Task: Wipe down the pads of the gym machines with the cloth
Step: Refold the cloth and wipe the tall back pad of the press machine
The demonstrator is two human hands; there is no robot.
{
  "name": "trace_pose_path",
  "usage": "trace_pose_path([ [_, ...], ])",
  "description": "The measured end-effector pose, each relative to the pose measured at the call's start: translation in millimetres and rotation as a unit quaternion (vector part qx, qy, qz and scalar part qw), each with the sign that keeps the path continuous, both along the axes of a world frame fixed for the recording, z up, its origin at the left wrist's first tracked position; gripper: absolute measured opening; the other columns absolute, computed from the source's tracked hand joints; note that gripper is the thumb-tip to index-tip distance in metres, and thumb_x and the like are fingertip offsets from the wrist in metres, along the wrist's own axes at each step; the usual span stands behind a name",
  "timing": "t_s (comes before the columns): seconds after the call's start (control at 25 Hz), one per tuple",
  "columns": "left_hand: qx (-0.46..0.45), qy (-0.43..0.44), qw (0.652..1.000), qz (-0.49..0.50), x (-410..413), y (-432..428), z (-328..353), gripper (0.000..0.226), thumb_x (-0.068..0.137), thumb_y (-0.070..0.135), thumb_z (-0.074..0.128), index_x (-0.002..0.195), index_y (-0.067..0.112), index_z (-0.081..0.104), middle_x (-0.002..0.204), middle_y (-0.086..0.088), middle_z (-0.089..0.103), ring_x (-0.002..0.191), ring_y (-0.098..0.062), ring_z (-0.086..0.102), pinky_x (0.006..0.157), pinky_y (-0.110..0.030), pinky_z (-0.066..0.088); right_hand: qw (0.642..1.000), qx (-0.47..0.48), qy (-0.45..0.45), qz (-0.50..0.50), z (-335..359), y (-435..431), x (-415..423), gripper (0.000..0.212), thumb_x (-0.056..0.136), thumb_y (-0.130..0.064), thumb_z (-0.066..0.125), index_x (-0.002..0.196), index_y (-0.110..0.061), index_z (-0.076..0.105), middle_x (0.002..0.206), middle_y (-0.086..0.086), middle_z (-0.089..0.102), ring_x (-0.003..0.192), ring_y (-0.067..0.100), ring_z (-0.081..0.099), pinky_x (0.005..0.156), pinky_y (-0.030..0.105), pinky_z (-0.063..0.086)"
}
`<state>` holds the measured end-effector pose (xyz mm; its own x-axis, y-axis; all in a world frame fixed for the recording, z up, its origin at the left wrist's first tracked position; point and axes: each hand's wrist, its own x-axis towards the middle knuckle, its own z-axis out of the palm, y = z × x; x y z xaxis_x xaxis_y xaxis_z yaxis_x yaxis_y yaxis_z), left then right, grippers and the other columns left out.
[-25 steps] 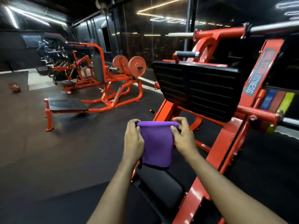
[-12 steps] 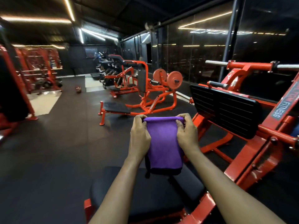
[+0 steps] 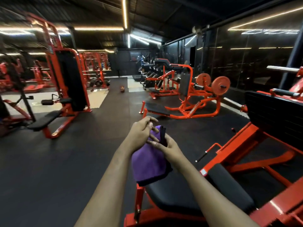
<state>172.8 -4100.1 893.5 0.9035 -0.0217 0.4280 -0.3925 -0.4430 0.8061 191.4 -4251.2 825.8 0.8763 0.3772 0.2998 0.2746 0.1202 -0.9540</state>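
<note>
A purple cloth (image 3: 148, 163) with a dark hem hangs folded between my two hands, in front of me at centre. My right hand (image 3: 169, 145) grips its upper edge from the right. My left hand (image 3: 140, 133) lies against the top of the cloth with its fingers loosely spread. Directly below the cloth is the black seat pad (image 3: 188, 199) of an orange-red leg press, with its black back pad (image 3: 229, 182) sloping up to the right. The cloth is clear of both pads.
The leg press's black footplate (image 3: 275, 115) stands at the right. An orange plate-loaded machine with a low black pad (image 3: 157, 108) is ahead. A red cable machine with a black bench (image 3: 45, 120) is on the left. Dark rubber floor lies between them.
My view has swung left and back from the leg press. The cloth, earlier stretched flat between both hands' pinches, is now folded over; my left hand's fingers have loosened on it.
</note>
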Motion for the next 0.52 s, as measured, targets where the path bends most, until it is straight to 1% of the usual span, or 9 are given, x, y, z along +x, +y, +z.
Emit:
trace_pose_path([
  [0.08, -0.011, -0.036, 0.997, 0.063, -3.7, 71.4, -5.1, 0.029, 0.098, -0.004, 0.038, 0.11, 0.012, 0.059, 0.087, -0.01, 0.07, 0.066, -0.028, 0.07, 0.055, -0.031, 0.055, 0.999, -0.029, -0.011, -0.019, 0.3, 53.3, 6.1, 0.037, 0.089, 0.0, 0.065, 0.12, -0.021, 0.064, 0.111, -0.005, 0.072, 0.103, 0.005, 0.065, 0.093, 0.024, 0.048],
  [0.12, 0.004, -0.05, 0.993, 0.107, -3.3, 107.0, -11.6, 0.031, 0.094, -0.007, 0.042, 0.108, 0.015, 0.059, 0.09, -0.006, 0.069, 0.072, -0.023, 0.069, 0.063, -0.031, 0.056, 0.999, -0.044, -0.006, -0.003, 2.3, 78.9, 8.7, 0.038, 0.091, 0.006, 0.061, 0.117, -0.021, 0.064, 0.107, -0.006, 0.071, 0.1, 0.006, 0.064, 0.093, 0.025, 0.047],
  [0.16, 0.017, -0.036, 0.991, 0.131, -1.7, 150.2, -23.4, 0.033, 0.09, -0.007, 0.046, 0.108, 0.018, 0.058, 0.097, -0.002, 0.068, 0.083, -0.019, 0.067, 0.074, -0.031, 0.055, 0.999, -0.045, 0.003, 0.019, 1.9, 112.1, 11.8, 0.038, 0.092, 0.009, 0.058, 0.116, -0.019, 0.064, 0.104, -0.006, 0.071, 0.099, 0.007, 0.064, 0.093, 0.027, 0.046],
  [0.24, 0.014, 0.042, 0.992, 0.118, 0.6, 222.2, -47.0, 0.034, 0.092, -0.002, 0.053, 0.116, 0.023, 0.057, 0.116, -0.002, 0.064, 0.105, -0.017, 0.061, 0.095, -0.03, 0.049, 0.999, -0.009, 0.017, 0.035, 4.8, 169.9, 20.6, 0.039, 0.091, 0.014, 0.054, 0.116, -0.015, 0.065, 0.103, -0.005, 0.071, 0.1, 0.01, 0.064, 0.095, 0.027, 0.046],
  [0.28, 0.004, 0.089, 0.991, 0.103, 1.7, 254.7, -60.6, 0.032, 0.095, 0.003, 0.054, 0.119, 0.023, 0.056, 0.121, -0.002, 0.062, 0.109, -0.017, 0.06, 0.099, -0.029, 0.046, 0.999, 0.009, 0.027, 0.035, 5.4, 197.1, 25.2, 0.04, 0.09, 0.015, 0.053, 0.114, -0.014, 0.065, 0.102, -0.006, 0.072, 0.098, 0.009, 0.064, 0.093, 0.024, 0.047],
  [0.32, 0.0, 0.112, 0.989, 0.096, 3.3, 280.5, -69.6, 0.028, 0.097, 0.007, 0.053, 0.12, 0.023, 0.057, 0.121, -0.002, 0.063, 0.108, -0.017, 0.061, 0.098, -0.027, 0.047, 0.999, 0.022, 0.034, 0.034, 6.9, 220.6, 30.1, 0.041, 0.09, 0.016, 0.051, 0.112, -0.015, 0.066, 0.099, -0.007, 0.073, 0.094, 0.007, 0.065, 0.089, 0.02, 0.048],
  [0.36, 0.008, 0.113, 0.989, 0.098, 5.6, 307.0, -75.5, 0.025, 0.098, 0.009, 0.053, 0.118, 0.023, 0.058, 0.117, -0.001, 0.063, 0.103, -0.016, 0.061, 0.093, -0.025, 0.048, 0.998, 0.027, 0.041, 0.031, 7.3, 247.1, 35.5, 0.04, 0.089, 0.016, 0.051, 0.107, -0.016, 0.068, 0.095, -0.008, 0.072, 0.09, 0.005, 0.065, 0.085, 0.019, 0.049],
  [0.44, 0.025, 0.072, 0.99, 0.115, 15.9, 348.4, -79.9, 0.022, 0.094, 0.008, 0.055, 0.111, 0.023, 0.059, 0.107, -0.001, 0.06, 0.093, -0.015, 0.059, 0.084, -0.021, 0.047, 0.999, 0.019, 0.037, 0.027, 7.9, 287.1, 48.7, 0.034, 0.083, 0.008, 0.055, 0.096, -0.02, 0.07, 0.087, -0.006, 0.069, 0.082, 0.007, 0.062, 0.079, 0.02, 0.047],
  [0.52, 0.059, 0.029, 0.988, 0.141, 34.4, 383.0, -75.0, 0.022, 0.091, 0.001, 0.056, 0.103, 0.02, 0.061, 0.1, -0.001, 0.056, 0.087, -0.005, 0.056, 0.077, -0.011, 0.043, 0.999, 0.011, 0.036, 0.014, 3.8, 322.2, 72.4, 0.028, 0.074, -0.002, 0.056, 0.089, -0.023, 0.069, 0.085, -0.003, 0.066, 0.081, 0.01, 0.059, 0.078, 0.025, 0.045],
])
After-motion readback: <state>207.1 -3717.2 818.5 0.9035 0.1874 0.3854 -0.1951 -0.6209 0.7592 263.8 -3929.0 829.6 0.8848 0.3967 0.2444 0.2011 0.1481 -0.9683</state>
